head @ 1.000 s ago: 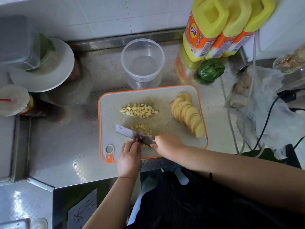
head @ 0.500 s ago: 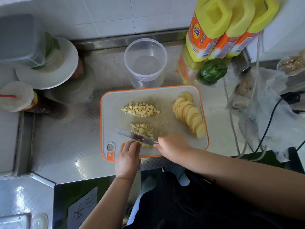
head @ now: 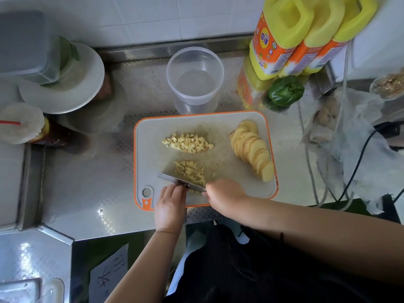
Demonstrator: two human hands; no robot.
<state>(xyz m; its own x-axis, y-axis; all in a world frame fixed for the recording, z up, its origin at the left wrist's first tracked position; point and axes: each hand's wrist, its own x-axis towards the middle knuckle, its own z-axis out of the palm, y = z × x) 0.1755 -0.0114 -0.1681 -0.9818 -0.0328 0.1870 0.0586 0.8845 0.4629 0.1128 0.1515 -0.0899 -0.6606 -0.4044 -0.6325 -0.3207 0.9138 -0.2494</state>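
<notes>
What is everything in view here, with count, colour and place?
cutting board: one, grey with orange rim, counter centre
diced potato piles: two, pale yellow, board's left half
potato slices: one row, yellow, board's right side
knife: one, steel, over the near pile
container: one, clear, behind the board
bottles: three, yellow with orange labels, back right
pepper: one, green, beside the bottles
plate: one, white, back left
cup: one, white lid, red straw, far left
counter: one, steel, under everything
left hand: one, fingers at the blade
right hand: one, grips the knife
</notes>
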